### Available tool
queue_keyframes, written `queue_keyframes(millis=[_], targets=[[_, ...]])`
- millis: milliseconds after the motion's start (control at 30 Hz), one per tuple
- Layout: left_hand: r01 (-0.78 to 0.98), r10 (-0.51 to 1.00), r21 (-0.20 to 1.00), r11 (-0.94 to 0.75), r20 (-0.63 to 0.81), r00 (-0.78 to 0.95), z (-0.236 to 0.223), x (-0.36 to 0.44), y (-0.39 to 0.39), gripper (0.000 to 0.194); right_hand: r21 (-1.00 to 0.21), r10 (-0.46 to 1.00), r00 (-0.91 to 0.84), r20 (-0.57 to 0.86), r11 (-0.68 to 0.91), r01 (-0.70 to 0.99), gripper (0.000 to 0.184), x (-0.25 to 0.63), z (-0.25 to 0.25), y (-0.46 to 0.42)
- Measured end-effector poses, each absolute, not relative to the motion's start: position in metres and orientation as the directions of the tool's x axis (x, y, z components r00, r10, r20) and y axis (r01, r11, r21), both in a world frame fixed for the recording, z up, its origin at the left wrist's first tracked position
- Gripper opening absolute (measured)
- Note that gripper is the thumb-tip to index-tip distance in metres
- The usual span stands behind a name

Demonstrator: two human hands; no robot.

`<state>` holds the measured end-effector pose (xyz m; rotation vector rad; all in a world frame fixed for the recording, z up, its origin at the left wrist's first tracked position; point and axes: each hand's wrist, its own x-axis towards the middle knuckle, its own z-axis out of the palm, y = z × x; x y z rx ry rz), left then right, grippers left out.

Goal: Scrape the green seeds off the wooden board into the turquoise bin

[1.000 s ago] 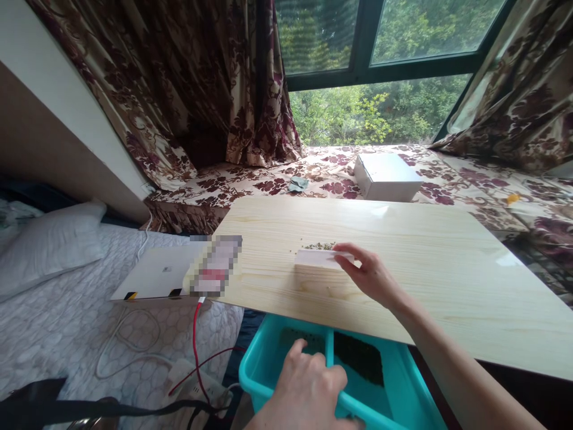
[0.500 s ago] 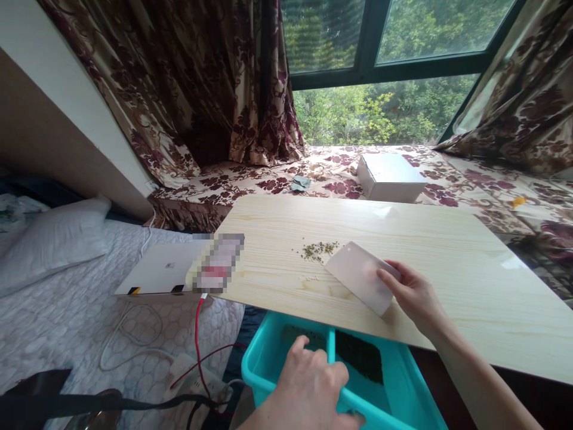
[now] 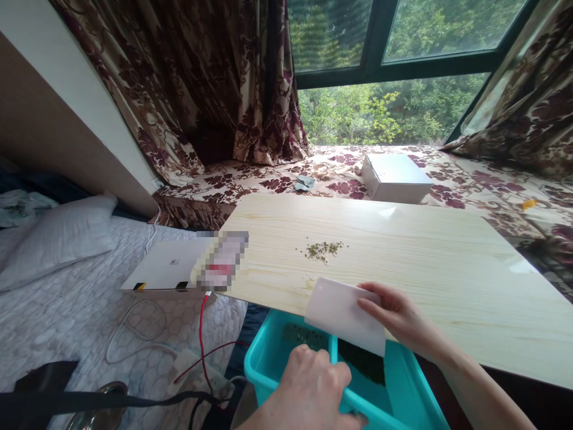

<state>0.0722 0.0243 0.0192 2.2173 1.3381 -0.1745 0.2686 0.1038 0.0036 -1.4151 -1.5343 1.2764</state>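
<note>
In my right hand is a flat white plastic scraper, pinched at its right edge. The scraper tilts over the near edge of the wooden table, partly above the teal divided bin. Small greenish-brown grains lie in a loose patch on the table, beyond the scraper. Closed over the middle of the bin is my left hand, its fingers curled at the divider and rim. Dark green material sits in the bin's right compartment, partly covered by the scraper. A few grains show in the left compartment.
A phone-like blurred device with a red cable rests at the table's left end. Beside it, a white box lies on the bed. Another white box and a crumpled cloth-like piece are on the window seat.
My right hand has drawn the scraper from the grain patch toward me, to the table's near edge over the bin. The grain patch is uncovered. My left index finger has curled down.
</note>
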Motion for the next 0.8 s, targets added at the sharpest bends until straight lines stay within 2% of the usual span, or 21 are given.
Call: queue_keyframes(millis=[100, 200, 367, 500, 733, 800], targets=[[0.852, 0.784, 0.379, -0.362, -0.371, 0.498, 0.020, 0.073, 0.024, 0.031, -0.969, 0.997, -0.036, -0.066, -0.055, 0.240, 0.044, 0.274, 0.009, 0.114], [0.854, 0.791, 0.379, -0.358, -0.363, 0.492, 0.021, 0.073, 0.025, 0.031, -0.979, 0.992, 0.104, -0.066, -0.085, 0.184, 0.044, 0.278, 0.009, 0.127], [0.855, 0.778, 0.384, -0.349, -0.389, 0.493, 0.025, 0.072, 0.027, 0.035, -0.972, 0.985, 0.132, -0.113, -0.137, 0.192, 0.041, 0.273, 0.001, 0.144], [0.857, 0.775, 0.377, -0.351, -0.397, 0.492, 0.027, 0.073, 0.028, 0.035, -0.973, 0.990, 0.032, -0.140, -0.143, 0.182, 0.038, 0.256, -0.004, 0.149], [0.862, 0.775, 0.379, -0.335, -0.409, 0.481, 0.025, 0.069, 0.026, 0.036, -0.959, 0.944, -0.310, -0.115, -0.024, 0.282, 0.034, 0.231, 0.008, 0.128], [0.867, 0.781, 0.373, -0.331, -0.409, 0.473, 0.022, 0.064, 0.025, 0.036, -0.963, 0.945, -0.313, -0.098, -0.010, 0.271, 0.038, 0.241, 0.013, 0.127]])
